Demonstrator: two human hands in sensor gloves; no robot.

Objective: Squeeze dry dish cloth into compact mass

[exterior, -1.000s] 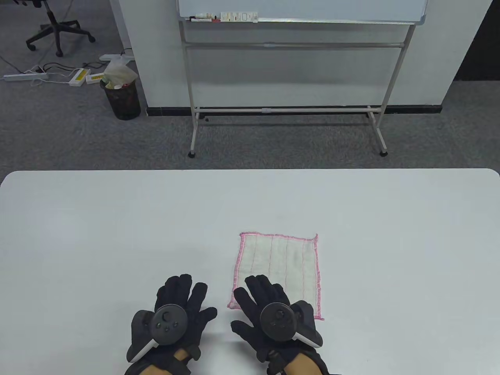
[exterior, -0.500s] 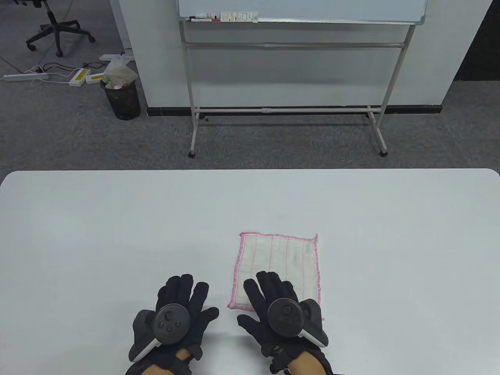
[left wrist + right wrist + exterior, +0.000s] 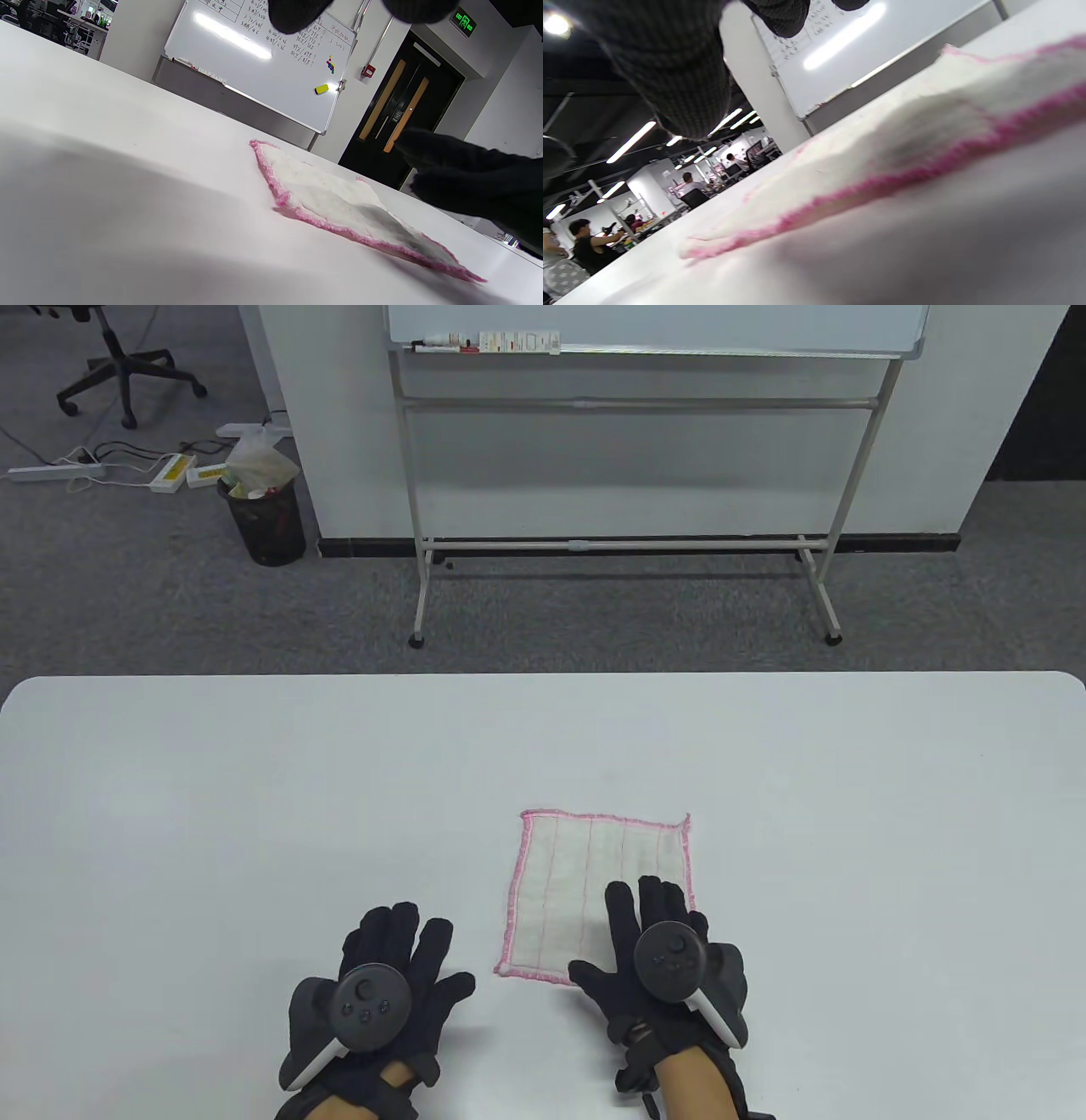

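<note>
A white dish cloth [image 3: 585, 882] with a pink hem lies flat on the white table [image 3: 254, 797], right of centre near the front. It also shows in the left wrist view [image 3: 339, 203] and close up in the right wrist view [image 3: 882, 144]. My right hand [image 3: 653, 950] is open, fingers spread over the cloth's near right corner; whether it touches the cloth I cannot tell. My left hand [image 3: 399, 967] is open, palm down, left of the cloth and apart from it. It holds nothing.
Beyond the table's far edge stands a whiteboard on a metal frame [image 3: 628, 543]. A black waste bin [image 3: 263, 517] and an office chair [image 3: 119, 364] stand on the carpet at far left.
My right hand has moved right and a little forward, from the cloth's near left part to its near right corner. My left hand has barely moved. The cloth lies as before.
</note>
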